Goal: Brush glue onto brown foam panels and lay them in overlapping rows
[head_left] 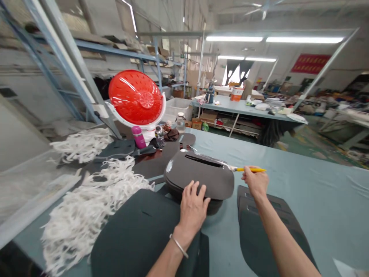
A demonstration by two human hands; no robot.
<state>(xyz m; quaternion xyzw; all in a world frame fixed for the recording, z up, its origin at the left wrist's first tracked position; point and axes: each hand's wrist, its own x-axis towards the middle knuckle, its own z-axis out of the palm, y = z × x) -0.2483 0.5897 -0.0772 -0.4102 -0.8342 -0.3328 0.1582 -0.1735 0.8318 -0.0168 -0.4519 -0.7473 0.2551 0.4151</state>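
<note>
A stack of rounded dark grey panels (pixel 198 175) lies in front of me, its top panel cut with a long slot near the far edge. A wet, shiny band runs along the far and left rim. My left hand (pixel 193 204), with a bracelet at the wrist, rests fingers spread on the near edge of the top panel. In my right hand (pixel 256 181) is a brush with a yellow handle (pixel 239 169), its bristles touching the panel's right far rim. Larger dark green panels (pixel 141 234) lie at near left, and another pile of dark panels (pixel 268 227) at right.
White shredded strips (pixel 100 207) are heaped on the left. Behind them stand a red basin (pixel 135 98), a pink bottle (pixel 138 137), a dark-capped jar (pixel 159 136) and a clear jar (pixel 180 121). A second worktable (pixel 227 104) stands farther back.
</note>
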